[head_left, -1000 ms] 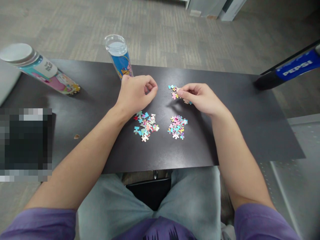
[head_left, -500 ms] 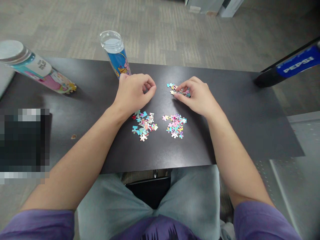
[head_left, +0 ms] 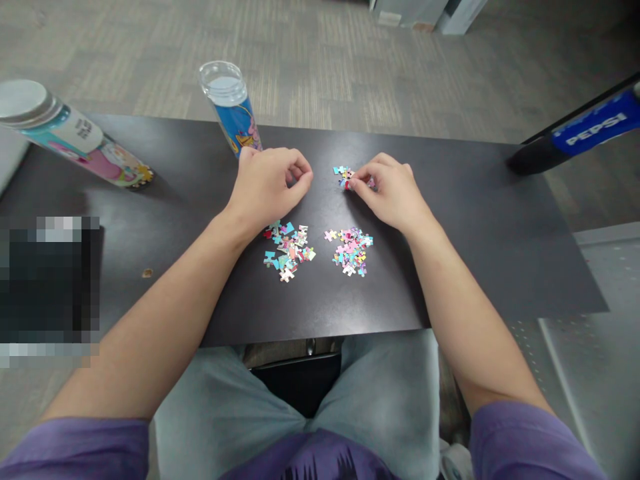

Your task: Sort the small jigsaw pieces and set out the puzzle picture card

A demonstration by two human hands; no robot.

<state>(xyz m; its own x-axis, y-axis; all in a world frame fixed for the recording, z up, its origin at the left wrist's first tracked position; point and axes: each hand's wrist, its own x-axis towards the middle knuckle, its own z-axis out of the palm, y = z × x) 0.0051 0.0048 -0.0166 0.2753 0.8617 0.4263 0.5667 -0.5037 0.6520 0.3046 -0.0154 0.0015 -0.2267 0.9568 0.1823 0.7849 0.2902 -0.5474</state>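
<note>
My right hand [head_left: 387, 190] is pinched on a puzzle piece [head_left: 346, 183] with some red on it, over the back right pile of puzzle pieces [head_left: 341, 171]; its fingers hide part of that pile. My left hand [head_left: 275, 180] rests in front of the clear cylinder, thumb and fingers curled together; whether anything is between the fingertips is hidden. Nearer me lie two more piles of colourful pieces, a left one [head_left: 290, 250] just below my left wrist and a right one [head_left: 353, 252].
A clear open cylinder [head_left: 235, 113] with a blue print stands at the table's back edge. Another printed cylinder [head_left: 85, 143] is at the left, a Pepsi bottle [head_left: 575, 137] at the right. A blurred dark object [head_left: 45, 287] lies on the dark table [head_left: 480, 267].
My right hand has shifted slightly left, and a piece with red on it now shows at its fingertips. My left hand has stayed nearly still.
</note>
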